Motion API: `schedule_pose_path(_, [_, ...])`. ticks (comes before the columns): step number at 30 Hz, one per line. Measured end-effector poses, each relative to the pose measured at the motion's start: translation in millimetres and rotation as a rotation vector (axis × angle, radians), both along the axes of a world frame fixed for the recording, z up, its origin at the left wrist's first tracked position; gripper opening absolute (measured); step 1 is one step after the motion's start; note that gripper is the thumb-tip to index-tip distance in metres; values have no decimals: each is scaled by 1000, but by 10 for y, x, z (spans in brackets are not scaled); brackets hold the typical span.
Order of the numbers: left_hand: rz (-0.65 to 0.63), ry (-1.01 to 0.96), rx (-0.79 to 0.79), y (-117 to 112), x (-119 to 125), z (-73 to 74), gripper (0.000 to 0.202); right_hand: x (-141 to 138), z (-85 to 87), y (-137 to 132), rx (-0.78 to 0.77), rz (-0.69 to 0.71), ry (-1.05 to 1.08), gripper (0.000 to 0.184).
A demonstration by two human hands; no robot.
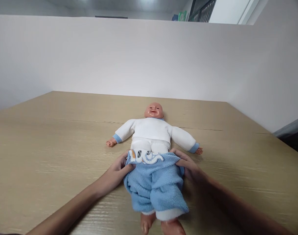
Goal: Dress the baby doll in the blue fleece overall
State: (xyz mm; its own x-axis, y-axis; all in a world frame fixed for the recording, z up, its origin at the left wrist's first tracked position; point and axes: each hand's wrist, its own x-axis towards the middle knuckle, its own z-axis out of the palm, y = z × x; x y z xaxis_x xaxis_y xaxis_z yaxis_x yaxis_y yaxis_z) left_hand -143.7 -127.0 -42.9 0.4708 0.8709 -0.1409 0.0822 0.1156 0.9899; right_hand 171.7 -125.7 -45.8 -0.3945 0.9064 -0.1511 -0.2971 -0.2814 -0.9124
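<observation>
- So there's a baby doll [152,129] flat on its back on a wood-look table [65,147], head toward the far side, feet toward the person.
- It's in a white top with light blue cuffs [117,138], both arms spread wide, small plastic hands lying palm-side unclear to me.
- The fuzzy blue pants [151,182] are on its legs but sitting low, so a band of white, creased body shows between the top's hem and the waistband.
- Left hand [121,165]: pinching one side of the waistband, thumb in front, the other fingers partly hidden by the cloth.
- Right hand [189,164]: same deal on the opposite side, thumb and fingers closed on the fabric edge near the hip.
- An elephant face design [146,157] with two eyes and a curly trunk sits at the waist, right between the hands.
- Bare feet [147,223] poke out below the white leg cuffs, one cropped by the bottom edge.
- Behind the table it's just a plain pale wall [139,58].
</observation>
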Motion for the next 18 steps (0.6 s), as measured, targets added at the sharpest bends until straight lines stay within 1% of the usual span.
schedule_pose_path(2, [18, -128, -79, 24, -15, 47, 61, 30, 19, 22, 61, 24, -35, 29])
schedule_pose_path(4, [8, -169, -101, 64, -30, 145, 56, 55, 61, 40, 112, 39, -79, 27])
schedule_pose_path(8, [-28, -81, 13, 177, -43, 393, 44, 73, 174, 92, 149, 23, -108, 24])
schedule_pose_path(11, [-24, -51, 111, 302, -30, 519, 40, 33, 293, 179, 190, -8, -128, 17])
schedule_pose_path(15, [50, -41, 208, 566, 9, 591, 41, -92, 464, 438, 250, -70, -117, 16])
schedule_pose_path(17, [57, -14, 235, 717, 22, 595, 41, -135, 480, 613, 266, -130, -129, 17])
schedule_pose_path(18, [47, 7, 242, 785, 21, 586, 41, -140, 455, 694, 264, -162, -151, 18])
